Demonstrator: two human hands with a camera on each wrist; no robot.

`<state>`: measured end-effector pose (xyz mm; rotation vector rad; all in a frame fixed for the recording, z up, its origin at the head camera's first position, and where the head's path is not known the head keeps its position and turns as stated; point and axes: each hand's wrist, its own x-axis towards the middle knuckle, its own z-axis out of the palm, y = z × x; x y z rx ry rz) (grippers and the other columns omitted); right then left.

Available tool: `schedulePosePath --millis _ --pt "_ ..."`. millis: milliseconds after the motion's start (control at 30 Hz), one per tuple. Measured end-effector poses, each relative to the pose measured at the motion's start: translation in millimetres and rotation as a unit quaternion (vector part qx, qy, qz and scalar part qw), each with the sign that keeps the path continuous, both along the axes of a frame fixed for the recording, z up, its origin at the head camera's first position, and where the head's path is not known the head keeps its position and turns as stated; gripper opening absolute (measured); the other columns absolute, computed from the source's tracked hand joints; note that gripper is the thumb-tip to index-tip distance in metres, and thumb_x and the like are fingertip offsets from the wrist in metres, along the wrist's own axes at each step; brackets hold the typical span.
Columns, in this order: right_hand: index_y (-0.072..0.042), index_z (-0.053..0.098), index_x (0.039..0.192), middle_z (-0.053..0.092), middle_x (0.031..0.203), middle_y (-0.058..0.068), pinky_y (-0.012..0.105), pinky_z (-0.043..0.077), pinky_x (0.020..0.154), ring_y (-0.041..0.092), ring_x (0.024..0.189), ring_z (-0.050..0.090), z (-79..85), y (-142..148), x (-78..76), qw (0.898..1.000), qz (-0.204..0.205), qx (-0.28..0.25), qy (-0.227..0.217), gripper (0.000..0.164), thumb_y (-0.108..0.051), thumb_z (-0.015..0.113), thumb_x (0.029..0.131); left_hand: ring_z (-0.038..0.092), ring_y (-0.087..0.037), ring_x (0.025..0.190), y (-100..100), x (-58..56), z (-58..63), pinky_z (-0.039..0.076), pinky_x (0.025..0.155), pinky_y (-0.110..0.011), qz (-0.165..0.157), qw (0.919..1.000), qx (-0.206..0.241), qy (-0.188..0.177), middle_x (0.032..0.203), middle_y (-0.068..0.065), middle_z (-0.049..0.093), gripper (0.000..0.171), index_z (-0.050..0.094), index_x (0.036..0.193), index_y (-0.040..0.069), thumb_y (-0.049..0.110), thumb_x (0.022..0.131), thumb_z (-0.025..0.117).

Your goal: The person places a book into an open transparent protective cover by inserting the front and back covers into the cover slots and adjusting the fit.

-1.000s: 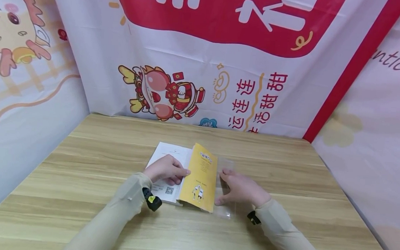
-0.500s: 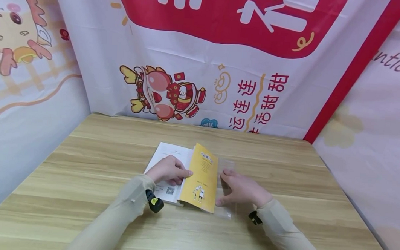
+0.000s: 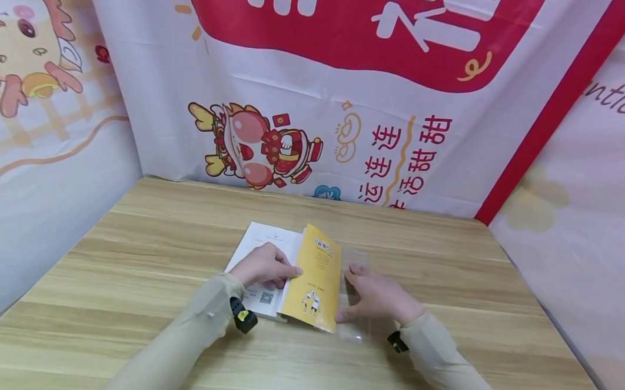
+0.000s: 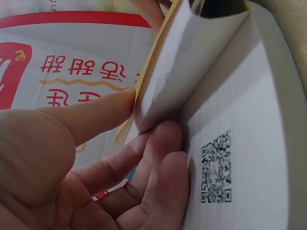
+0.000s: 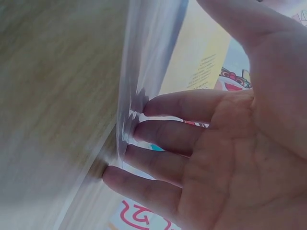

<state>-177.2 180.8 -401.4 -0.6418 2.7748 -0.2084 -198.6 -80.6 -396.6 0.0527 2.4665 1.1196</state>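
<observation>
A book with a white page [image 3: 269,235] and a printed QR code [image 4: 217,167] lies on the table. Its yellow cover [image 3: 316,277] stands tilted up along the right side. My left hand [image 3: 266,266] pinches the cover's edge between thumb and index finger, its other fingers curled against the white page. Clear plastic film [image 3: 355,257] extends to the right from under the yellow cover. On that film rests my right hand [image 3: 380,296]; the right wrist view shows its fingers nearly straight, fingertips touching the film [image 5: 125,91], thumb held apart.
The wood-grain table [image 3: 155,257] spreads around the book. A printed cloth backdrop [image 3: 307,89] hangs behind its far edge, with more printed cloth at the left and right sides. Both wrists wear black straps.
Both hands keep nearly the same pose. The left hand has shifted very slightly right along with the book in view; the yellow cover stays raised.
</observation>
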Motion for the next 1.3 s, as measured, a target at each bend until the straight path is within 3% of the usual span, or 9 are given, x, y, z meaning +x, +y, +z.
schedulePosePath --millis 333,667,1133,1300 --pt "-0.006 0.041 0.143 0.029 0.151 0.013 0.046 0.027 0.106 0.030 0.138 0.026 1.9 -2.8 1.4 1.000 -0.011 0.003 -0.006 0.108 -0.073 0.068 0.063 0.061 -0.017 0.065 3.8 4.1 0.8 0.050 0.057 -0.026 0.008 1.0000 0.002 -0.003 0.077 -0.004 0.064 0.037 0.064 0.088 0.011 0.047 0.084 0.068" --pt "-0.006 0.041 0.143 0.029 0.151 0.013 0.046 0.028 0.105 0.029 0.138 0.027 2.7 -5.0 0.8 1.000 -0.020 0.004 -0.010 0.110 -0.073 0.069 0.061 0.060 -0.017 0.062 6.4 3.2 -2.7 0.047 0.054 -0.025 0.014 0.9995 -0.021 0.017 0.073 -0.004 0.064 0.037 0.062 0.085 0.011 0.046 0.082 0.070" --pt "-0.005 0.039 0.144 0.028 0.151 0.014 0.046 0.027 0.106 0.030 0.138 0.026 2.7 -2.9 1.6 1.000 -0.010 0.008 -0.009 0.109 -0.073 0.068 0.064 0.058 -0.017 0.058 11.8 6.4 -1.5 0.043 0.049 -0.023 0.024 0.9985 -0.032 0.037 0.071 -0.003 0.063 0.036 0.060 0.084 0.010 0.044 0.082 0.072" --pt "-0.002 0.036 0.145 0.026 0.151 0.015 0.044 0.026 0.107 0.031 0.138 0.025 3.1 -1.2 3.7 1.000 0.006 0.012 -0.006 0.116 -0.077 0.066 0.061 0.059 -0.018 0.058 12.4 9.2 -0.4 0.044 0.049 -0.024 0.020 0.9979 -0.032 0.052 0.070 -0.003 0.063 0.036 0.060 0.082 0.009 0.043 0.082 0.071"
